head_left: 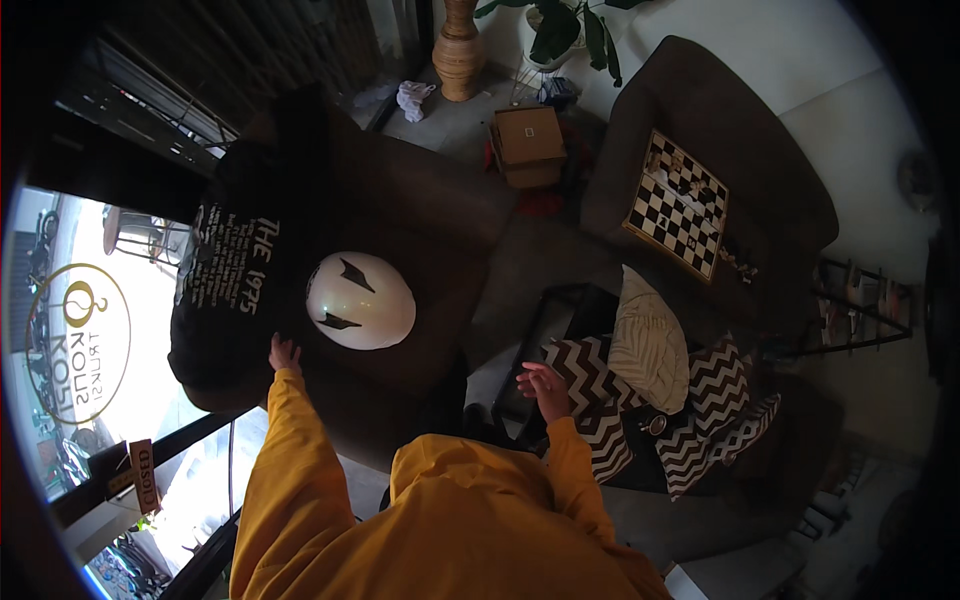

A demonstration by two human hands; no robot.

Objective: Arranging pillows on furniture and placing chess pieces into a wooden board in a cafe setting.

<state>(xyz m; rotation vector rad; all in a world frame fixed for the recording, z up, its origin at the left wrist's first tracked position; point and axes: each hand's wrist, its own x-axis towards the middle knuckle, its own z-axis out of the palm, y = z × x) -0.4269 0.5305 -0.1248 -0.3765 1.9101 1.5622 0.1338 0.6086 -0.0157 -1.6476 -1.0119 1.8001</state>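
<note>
My left hand (285, 354) reaches out at the lower edge of a black garment (225, 265) with white printing, draped over the arm of a dark armchair (425, 190). Its fingers are apart and it holds nothing; whether they touch the cloth I cannot tell. On the seat, to the right of that hand, rests a glossy white helmet (368, 305) with black angular marks. My right hand (543, 386) hovers in front of my body, fingers loosely spread and nothing in them. Closest to it are brown-and-white zigzag cushions (603, 440) and a beige leaf-patterned cushion (650, 345).
A chessboard (680, 205) with pieces lies on another dark seat at the right. Between the seats stands a cardboard box (528, 140); behind are a woven vase (459, 55) and a potted plant (553, 32). A black-framed table (530, 350) is near my right hand. Bright glass borders the left.
</note>
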